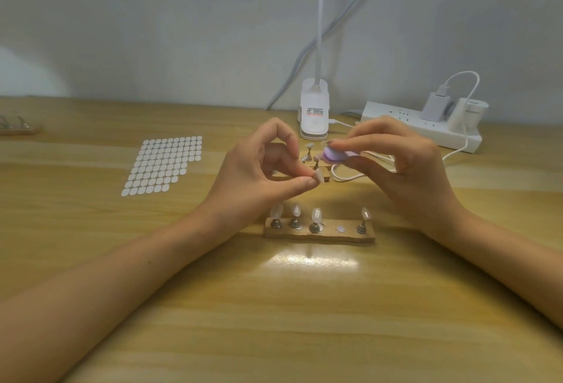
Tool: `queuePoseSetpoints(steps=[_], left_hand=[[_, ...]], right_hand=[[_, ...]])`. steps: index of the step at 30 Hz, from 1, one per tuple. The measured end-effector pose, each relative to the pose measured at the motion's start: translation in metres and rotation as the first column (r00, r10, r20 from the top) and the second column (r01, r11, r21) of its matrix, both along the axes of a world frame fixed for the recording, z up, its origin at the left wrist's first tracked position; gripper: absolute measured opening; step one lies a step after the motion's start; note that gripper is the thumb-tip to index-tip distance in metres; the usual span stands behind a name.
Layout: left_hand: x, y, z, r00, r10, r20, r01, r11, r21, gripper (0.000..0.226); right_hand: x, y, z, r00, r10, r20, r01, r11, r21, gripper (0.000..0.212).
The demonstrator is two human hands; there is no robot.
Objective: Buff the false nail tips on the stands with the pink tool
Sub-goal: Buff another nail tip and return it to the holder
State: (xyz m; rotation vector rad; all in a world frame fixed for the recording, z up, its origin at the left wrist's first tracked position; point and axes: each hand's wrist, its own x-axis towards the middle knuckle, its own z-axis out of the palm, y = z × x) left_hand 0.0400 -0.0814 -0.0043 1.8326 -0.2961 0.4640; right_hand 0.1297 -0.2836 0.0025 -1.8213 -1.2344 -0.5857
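pinching one tip (pixel 319 176) between thumb and fingertip, left hand (pixel 259 175) holds it just behind the near stand (pixel 274 232); right hand (pixel 405 166) grips the pink tool (pixel 333 155) close above. tip: light, thin, slick, likely springy (grip its sides, press gently). four others (pixel 316 215) stand on the near stand.

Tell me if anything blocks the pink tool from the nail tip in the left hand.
Nothing visible does. The pink tool in the right hand sits close to the nail tip pinched by the left hand, a bare gap between.
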Motion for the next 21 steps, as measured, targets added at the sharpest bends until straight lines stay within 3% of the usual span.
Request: queuePoseSetpoints(steps=[4,13,21], left_hand=[[-0.002,0.0,0.004,0.999,-0.034,-0.005,0.034,0.999,0.012,0.034],[-0.002,0.002,0.002,0.999,0.02,-0.044,-0.025,0.993,-0.117,0.035],[-0.003,0.0,0.003,0.996,0.078,-0.033,-0.081,0.994,-0.077,0.045]], right_hand=[[-0.007,0.001,-0.004,0.994,0.01,-0.108,-0.003,0.998,0.057,0.026],[-0.01,0.002,-0.007,0.991,0.005,-0.132,-0.002,1.0,0.023,0.027],[-0.007,0.002,-0.004,0.995,0.072,-0.067,-0.071,0.997,0.004,0.027]])
